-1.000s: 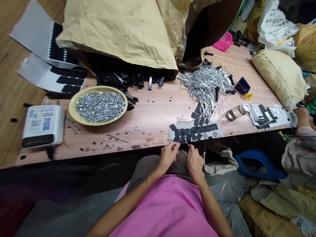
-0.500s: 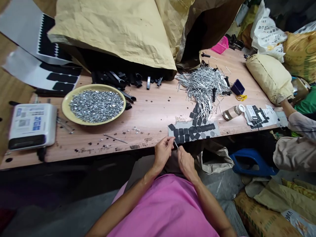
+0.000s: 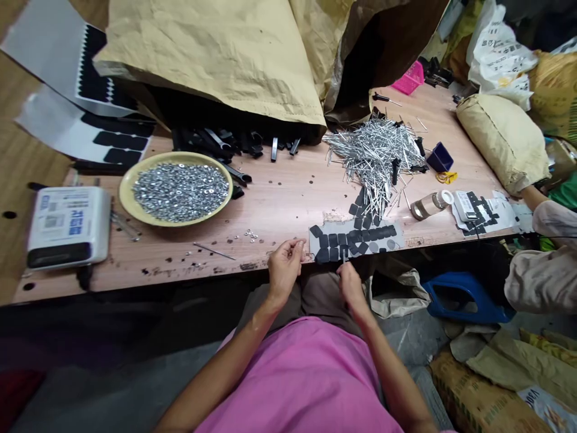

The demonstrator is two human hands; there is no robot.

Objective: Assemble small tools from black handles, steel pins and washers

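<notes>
L hand [image 3: 283, 270]: fingertips [image 3: 295, 245] pressed together just off tabletop [image 3: 270, 216] edge; anything held too small to tell. R hand [image 3: 350, 285]: fingers [image 3: 345, 267] pinch thin metal pin [image 3: 344, 257], near upright, tip at lower edge of backing sheet [image 3: 356, 243] w/ black foam pads [image 3: 333, 240]. Sheet lies on tabletop edge, between hands and above them in view — loose pile of metal pins [image 3: 374, 150] just beyond. Yellow plate [image 3: 128, 204] of steel washers [image 3: 180, 192] well left.
</notes>
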